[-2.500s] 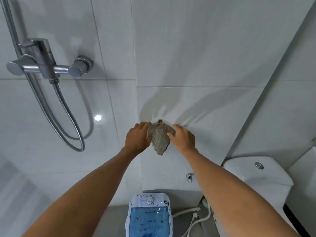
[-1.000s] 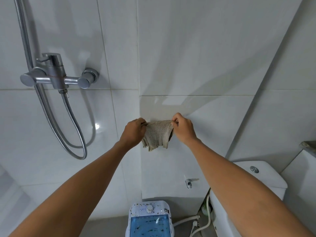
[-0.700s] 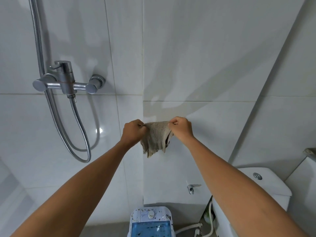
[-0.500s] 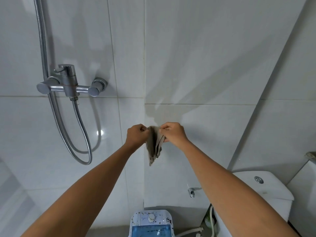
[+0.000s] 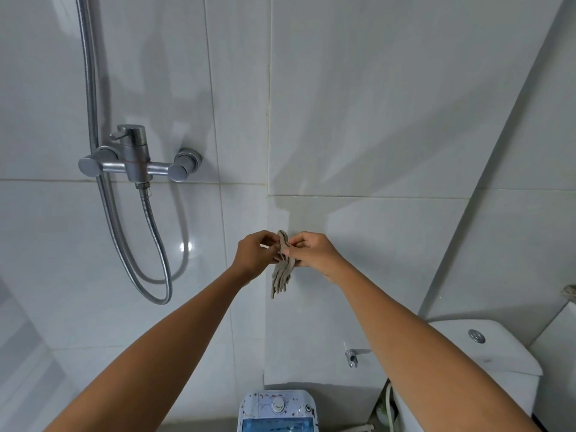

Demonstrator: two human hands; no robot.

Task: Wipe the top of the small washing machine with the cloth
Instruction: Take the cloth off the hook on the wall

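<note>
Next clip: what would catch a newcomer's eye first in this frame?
At centre, the left hand and right hand meet in front of the tiled wall, pinching a bunched grey cloth that hangs down between them. At upper left, a chrome shower mixer with its looping hose stands out. The small washing machine only peeks in at the bottom edge, beside the toilet.
</note>
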